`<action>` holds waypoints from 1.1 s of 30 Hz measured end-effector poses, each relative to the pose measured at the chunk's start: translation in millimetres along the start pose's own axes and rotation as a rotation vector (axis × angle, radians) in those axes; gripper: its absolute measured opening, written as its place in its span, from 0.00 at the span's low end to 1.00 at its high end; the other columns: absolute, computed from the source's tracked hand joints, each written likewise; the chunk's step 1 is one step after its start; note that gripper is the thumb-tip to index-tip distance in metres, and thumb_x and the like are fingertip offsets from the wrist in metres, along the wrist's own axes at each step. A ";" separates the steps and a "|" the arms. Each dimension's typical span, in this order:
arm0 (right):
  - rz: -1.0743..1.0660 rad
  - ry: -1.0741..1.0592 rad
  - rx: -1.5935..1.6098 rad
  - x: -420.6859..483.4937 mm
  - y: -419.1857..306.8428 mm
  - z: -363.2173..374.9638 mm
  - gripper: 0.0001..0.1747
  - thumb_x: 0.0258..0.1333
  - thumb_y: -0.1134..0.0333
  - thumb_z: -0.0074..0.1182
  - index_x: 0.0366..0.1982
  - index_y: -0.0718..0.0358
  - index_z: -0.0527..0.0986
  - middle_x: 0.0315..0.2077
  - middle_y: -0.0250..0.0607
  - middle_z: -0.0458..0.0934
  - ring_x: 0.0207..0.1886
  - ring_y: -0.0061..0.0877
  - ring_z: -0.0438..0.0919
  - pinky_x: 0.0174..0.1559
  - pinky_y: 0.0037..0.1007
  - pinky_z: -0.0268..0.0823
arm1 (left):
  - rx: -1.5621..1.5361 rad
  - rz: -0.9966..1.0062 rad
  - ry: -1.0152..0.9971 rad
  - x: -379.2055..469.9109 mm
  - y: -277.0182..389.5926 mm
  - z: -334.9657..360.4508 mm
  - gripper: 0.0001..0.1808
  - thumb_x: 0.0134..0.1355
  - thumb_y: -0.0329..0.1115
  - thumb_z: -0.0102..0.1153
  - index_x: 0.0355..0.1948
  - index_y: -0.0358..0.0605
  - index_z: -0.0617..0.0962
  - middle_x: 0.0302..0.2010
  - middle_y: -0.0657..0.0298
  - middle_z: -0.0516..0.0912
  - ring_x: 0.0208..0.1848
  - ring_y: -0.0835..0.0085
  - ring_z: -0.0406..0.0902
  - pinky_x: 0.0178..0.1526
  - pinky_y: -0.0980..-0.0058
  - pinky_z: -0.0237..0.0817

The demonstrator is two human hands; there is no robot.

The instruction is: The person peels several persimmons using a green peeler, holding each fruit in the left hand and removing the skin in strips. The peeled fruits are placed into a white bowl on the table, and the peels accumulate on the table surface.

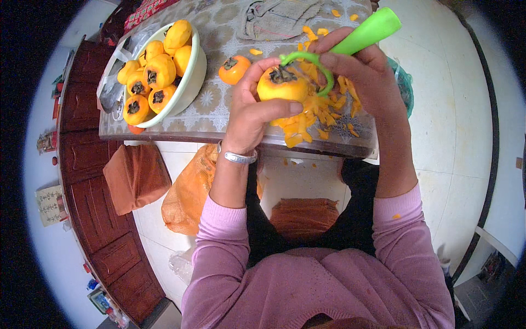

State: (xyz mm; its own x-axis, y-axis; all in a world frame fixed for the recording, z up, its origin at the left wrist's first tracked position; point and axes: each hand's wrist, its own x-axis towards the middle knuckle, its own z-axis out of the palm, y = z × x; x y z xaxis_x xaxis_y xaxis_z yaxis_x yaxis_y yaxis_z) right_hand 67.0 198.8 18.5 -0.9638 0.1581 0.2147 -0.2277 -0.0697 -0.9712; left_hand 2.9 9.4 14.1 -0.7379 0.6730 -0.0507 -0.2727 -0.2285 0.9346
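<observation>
A peeled-looking persimmon [282, 91], its dark calyx facing up, is gripped by my left hand [250, 107] with the thumb along its near side. My right hand [361, 70] is closed around a green Y-shaped peeler [365, 33], whose curved head lies against the persimmon's right side. Its blade is mostly hidden. Below the fruit, orange peel strips [296, 129] are heaped on the table. Left of my hand sits a glossy persimmon [235, 69] with its skin on. A pale plastic basin [196, 78] to the left holds several peeled persimmons [159, 70].
A patterned cloth-covered table [213, 18] carries a folded grey towel [279, 18] at the back. Beyond its right edge shows a green plastic bag [402, 88]. On the floor are an orange mesh sack [191, 193] and a brown cloth-covered block [137, 177]. Dark wooden cabinets [96, 197] line the left.
</observation>
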 end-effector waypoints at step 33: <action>0.087 0.186 -0.190 3.2 5.5 -15.2 0.08 0.57 0.68 0.53 0.38 0.62 0.75 0.28 0.30 0.75 0.28 0.15 0.72 0.29 0.18 0.63 | -0.546 -0.056 -0.119 11.9 -4.4 -22.2 0.29 0.52 0.27 0.53 0.57 0.33 0.65 0.55 0.47 0.70 0.57 0.56 0.70 0.60 0.49 0.62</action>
State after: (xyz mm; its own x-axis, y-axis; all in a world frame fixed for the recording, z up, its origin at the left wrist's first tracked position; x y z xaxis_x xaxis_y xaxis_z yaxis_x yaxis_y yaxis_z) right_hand 64.8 213.9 12.3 -0.9327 0.3387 0.1242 -0.0984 0.0925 -0.9908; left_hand -18.4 2.8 1.6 -0.6470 0.7621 -0.0250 -0.6128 -0.5001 0.6119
